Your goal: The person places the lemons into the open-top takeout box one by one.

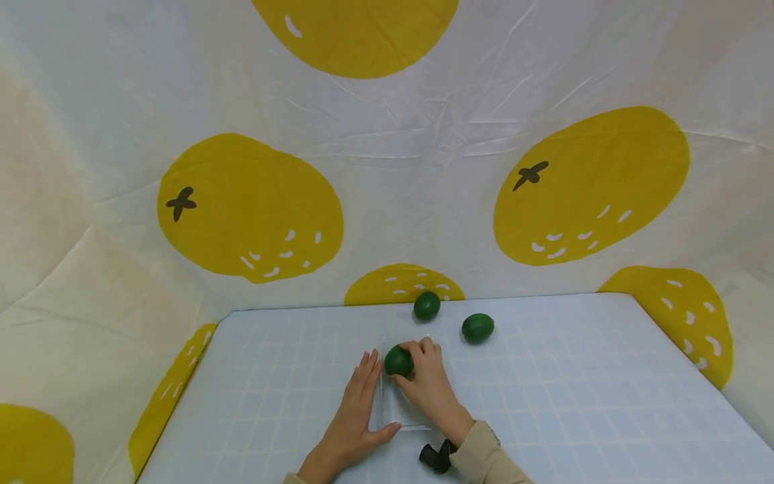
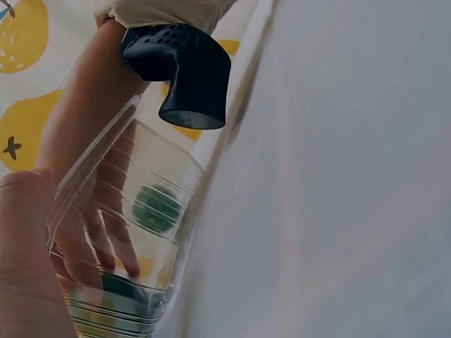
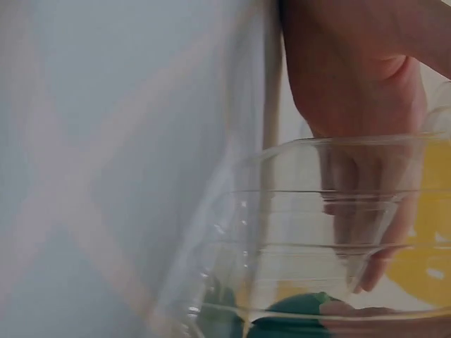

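A clear plastic box [image 1: 414, 428] sits on the table in the head view, its long side running away from me. My right hand [image 1: 431, 390] grips a green lime [image 1: 398, 361] between thumb and fingers, inside the box at its far end. Along the box's left wall lies my left hand [image 1: 355, 413], fingers straight and thumb at the near edge. Through the clear wall [image 2: 151, 158] the left wrist view shows the right hand's fingers reaching down. The right wrist view catches the held lime [image 3: 292, 317] low, partly cut off by the frame.
Two more limes lie beyond the box, one near the table's back edge [image 1: 426, 306] and one farther right [image 1: 478, 329]. A black wrist camera [image 1: 437, 457] hangs by the right sleeve. A fruit-print cloth [image 1: 411, 181] rises behind the white checked table [image 1: 574, 390].
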Demonstrator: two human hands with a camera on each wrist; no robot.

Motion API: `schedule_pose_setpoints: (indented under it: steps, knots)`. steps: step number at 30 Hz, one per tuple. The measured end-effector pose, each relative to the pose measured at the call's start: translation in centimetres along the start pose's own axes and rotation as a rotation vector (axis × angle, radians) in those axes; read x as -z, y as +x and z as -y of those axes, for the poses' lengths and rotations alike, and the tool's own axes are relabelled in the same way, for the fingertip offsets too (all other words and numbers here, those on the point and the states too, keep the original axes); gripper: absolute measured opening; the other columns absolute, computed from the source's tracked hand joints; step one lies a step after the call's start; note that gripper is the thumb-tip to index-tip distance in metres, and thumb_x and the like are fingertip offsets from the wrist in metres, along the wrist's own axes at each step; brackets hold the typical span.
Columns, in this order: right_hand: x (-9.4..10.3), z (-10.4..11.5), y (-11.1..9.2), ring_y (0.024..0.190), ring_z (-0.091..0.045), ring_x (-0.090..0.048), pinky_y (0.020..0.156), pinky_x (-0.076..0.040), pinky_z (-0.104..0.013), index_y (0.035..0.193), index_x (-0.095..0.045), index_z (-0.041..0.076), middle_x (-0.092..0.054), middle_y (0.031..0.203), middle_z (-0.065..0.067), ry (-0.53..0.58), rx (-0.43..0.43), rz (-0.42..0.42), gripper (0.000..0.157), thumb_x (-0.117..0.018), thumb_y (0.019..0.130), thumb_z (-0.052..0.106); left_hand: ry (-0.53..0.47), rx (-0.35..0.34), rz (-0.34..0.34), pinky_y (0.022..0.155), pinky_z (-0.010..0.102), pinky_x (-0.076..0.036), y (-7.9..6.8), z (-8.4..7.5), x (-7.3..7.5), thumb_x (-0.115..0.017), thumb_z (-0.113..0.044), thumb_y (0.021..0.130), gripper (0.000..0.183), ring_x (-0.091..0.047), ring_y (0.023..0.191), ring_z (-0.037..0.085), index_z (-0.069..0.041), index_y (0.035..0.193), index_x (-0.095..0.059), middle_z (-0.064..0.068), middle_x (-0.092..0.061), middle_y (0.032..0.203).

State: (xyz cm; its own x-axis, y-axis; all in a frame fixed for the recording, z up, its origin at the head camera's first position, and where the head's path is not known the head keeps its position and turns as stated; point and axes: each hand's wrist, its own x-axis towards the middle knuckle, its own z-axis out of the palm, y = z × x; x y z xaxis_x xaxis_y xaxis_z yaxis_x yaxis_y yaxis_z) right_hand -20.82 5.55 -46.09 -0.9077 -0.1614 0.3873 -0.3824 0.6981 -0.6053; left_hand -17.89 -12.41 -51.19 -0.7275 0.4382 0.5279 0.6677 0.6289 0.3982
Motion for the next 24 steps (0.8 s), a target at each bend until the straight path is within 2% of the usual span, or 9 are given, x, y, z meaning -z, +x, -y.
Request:
schedule_pose_setpoints:
  steps: [4,10,15,20,24]
  knots:
    - [0.4,0.1,0.0,0.088,-0.015,-0.040,0.075,-0.046,-0.033,0.113,-0.060,0.012,-0.046,0.094,0.000,-0.035,-0.001,0.012,0.047,-0.081,0.072,0.020,-0.007,0.002,0.003,0.115,0.036,-0.003,0.0,0.0,0.0,-0.069,-0.047,0.077,0.098,-0.014,0.141,0.035,-0.002,0.149,-0.020,0.013,-0.015,0.156]
    - [1.2,0.2,0.1,0.083,-0.013,-0.042,0.071,-0.046,-0.031,0.110,-0.062,0.010,-0.049,0.090,0.000,-0.055,0.016,-0.010,0.045,-0.082,0.071,0.022,-0.007,-0.011,-0.005,0.115,0.038,-0.004,-0.1,0.0,0.0,-0.070,-0.045,0.077,0.097,-0.015,0.141,0.038,-0.002,0.148,-0.020,0.013,-0.013,0.156]
    - [1.9,0.3,0.3,0.083,-0.013,-0.045,0.072,-0.046,-0.030,0.110,-0.063,0.010,-0.053,0.090,-0.001,-0.045,0.014,-0.009,0.044,-0.081,0.072,0.022,0.009,0.000,0.007,0.115,0.037,-0.004,-0.1,0.0,0.0,-0.069,-0.047,0.077,0.099,-0.013,0.141,0.036,-0.007,0.150,-0.015,0.011,-0.011,0.157]
    - [3.0,0.4,0.5,0.085,-0.018,-0.050,0.068,-0.049,-0.028,0.109,-0.063,0.010,-0.058,0.094,-0.006,0.025,0.016,-0.009,0.038,-0.078,0.076,0.022,0.014,-0.008,0.001,0.114,0.040,-0.006,0.0,-0.1,0.0,-0.069,-0.047,0.077,0.099,-0.014,0.141,0.037,-0.004,0.150,-0.018,0.011,-0.012,0.157]
    - [4.1,0.2,0.9,0.090,-0.019,-0.053,0.068,-0.053,-0.032,0.108,-0.064,0.012,-0.059,0.097,-0.006,0.094,0.009,-0.062,0.032,-0.075,0.079,0.021,0.008,-0.004,0.005,0.115,0.039,-0.005,0.0,0.0,0.0,-0.069,-0.047,0.077,0.099,-0.013,0.141,0.036,-0.004,0.150,-0.018,0.012,-0.013,0.156]
